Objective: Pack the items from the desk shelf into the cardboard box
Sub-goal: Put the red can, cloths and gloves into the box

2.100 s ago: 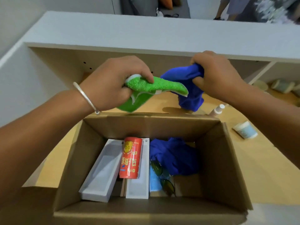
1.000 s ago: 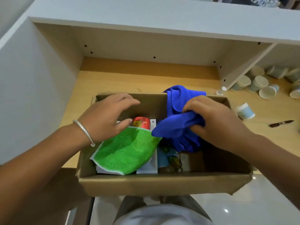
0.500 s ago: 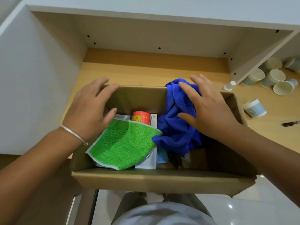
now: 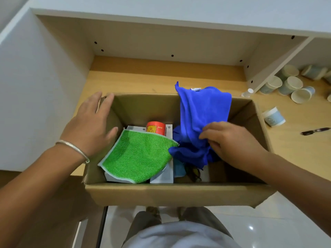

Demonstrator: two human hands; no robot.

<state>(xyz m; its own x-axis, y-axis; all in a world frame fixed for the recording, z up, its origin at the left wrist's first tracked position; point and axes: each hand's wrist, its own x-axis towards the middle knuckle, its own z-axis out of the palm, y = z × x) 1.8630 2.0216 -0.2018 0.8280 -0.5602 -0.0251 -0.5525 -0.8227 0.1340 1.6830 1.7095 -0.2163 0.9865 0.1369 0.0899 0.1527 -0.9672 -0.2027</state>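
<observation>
L hand (image 4: 89, 129) fingers straight, over box (image 4: 175, 194) L rim, prob steadying | R hand (image 4: 231, 140) fingers curled into blue cloth (image 4: 202, 115), tucking it in since top drapes over far rim | green cloth (image 4: 138, 156) flat inside, covering red can (image 4: 155, 127)

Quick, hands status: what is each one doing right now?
Left hand: open, fingers straight at the cardboard box rim, holding nothing.
Right hand: fingers curled on the blue cloth.
</observation>
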